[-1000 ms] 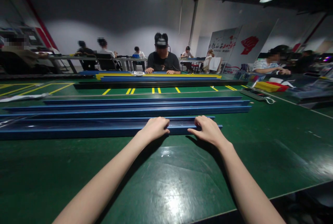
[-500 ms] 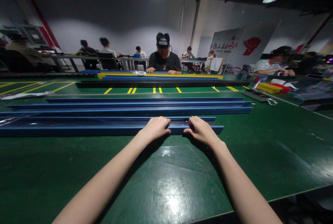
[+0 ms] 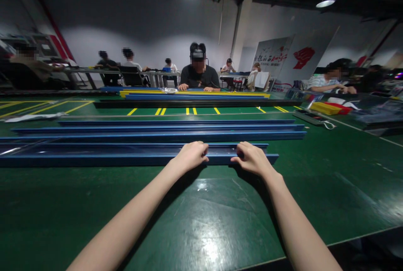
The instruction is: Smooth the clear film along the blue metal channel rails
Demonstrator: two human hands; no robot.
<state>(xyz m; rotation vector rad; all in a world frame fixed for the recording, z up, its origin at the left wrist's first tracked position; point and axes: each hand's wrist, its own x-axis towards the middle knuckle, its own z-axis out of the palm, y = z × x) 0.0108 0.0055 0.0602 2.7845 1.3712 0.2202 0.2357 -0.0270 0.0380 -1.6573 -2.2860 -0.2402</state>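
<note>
A long blue channel [image 3: 110,160] lies across the green table [image 3: 201,204], nearest to me, its hollow side facing up. My left hand [image 3: 192,154] grips its near wall, thumb in front and fingers curled over into the channel. Further right, close to the channel's right end, my right hand [image 3: 250,156] is closed round the same wall in the same way. Clear film shows inside the channel at the left. Just behind it lie more blue channels [image 3: 157,136], parallel to it.
Beyond are a black strip [image 3: 195,103] and yellow strips [image 3: 220,93], with a person [image 3: 199,74] seated behind them. At the right lie a dark device with a white strap [image 3: 311,118] and a yellow tray [image 3: 324,108]. White film [image 3: 34,117] lies left.
The near blue channel has shifted to the right. My right hand has moved right with it, still gripping, and the gap between my hands is wider. My left hand has moved only slightly.
</note>
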